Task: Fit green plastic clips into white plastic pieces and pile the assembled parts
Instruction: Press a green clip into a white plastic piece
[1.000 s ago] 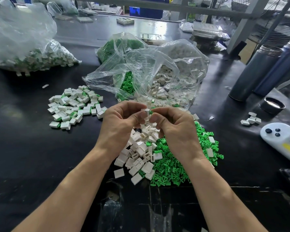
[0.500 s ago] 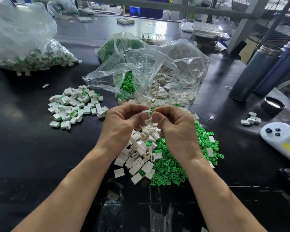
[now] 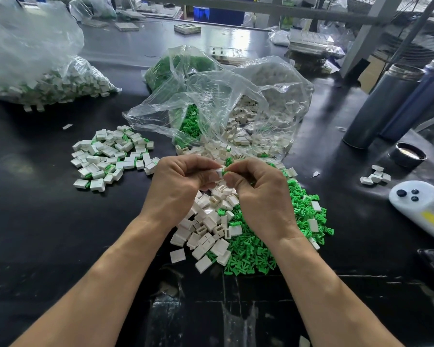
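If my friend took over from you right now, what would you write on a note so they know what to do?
Left hand pinches a white piece. Right hand pinches a green clip against its end; whether it is fully seated, I cannot tell.
Loose white pieces and loose green clips lie on the table under the hands, with more in the open bags behind.
Done: a pile of assembled parts to the left.
Left: finish this one, put it on that pile, then keep going through the loose parts.
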Demonstrator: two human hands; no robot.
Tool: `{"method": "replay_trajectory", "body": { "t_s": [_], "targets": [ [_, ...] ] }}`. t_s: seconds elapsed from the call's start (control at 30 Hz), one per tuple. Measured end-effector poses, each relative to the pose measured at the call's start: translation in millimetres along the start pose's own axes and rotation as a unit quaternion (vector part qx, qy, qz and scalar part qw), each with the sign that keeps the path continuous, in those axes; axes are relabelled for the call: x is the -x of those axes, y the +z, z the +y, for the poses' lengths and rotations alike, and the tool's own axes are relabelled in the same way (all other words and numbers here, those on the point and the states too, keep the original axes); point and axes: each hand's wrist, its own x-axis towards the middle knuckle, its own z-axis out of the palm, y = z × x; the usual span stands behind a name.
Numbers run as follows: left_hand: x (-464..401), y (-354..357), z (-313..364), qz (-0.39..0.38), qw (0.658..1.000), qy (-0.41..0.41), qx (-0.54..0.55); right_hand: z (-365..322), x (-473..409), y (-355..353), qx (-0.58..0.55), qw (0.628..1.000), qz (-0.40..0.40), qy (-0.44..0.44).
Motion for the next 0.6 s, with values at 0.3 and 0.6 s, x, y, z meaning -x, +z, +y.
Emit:
{"method": "replay_trajectory", "body": {
  "t_s": [0.3,0.6],
  "targets": [
    [-0.6,2.5,-3.8,-0.007,1.000,0.007,-0.007,-0.6,1.8,3.1,0.013,1.000,0.023,-0.007],
    [1.4,8.0,-2.3,0.002,1.000,0.000,0.027,-0.5,-0.9,2.7,-0.118,0.993,0.025,0.010]
  ]
}}
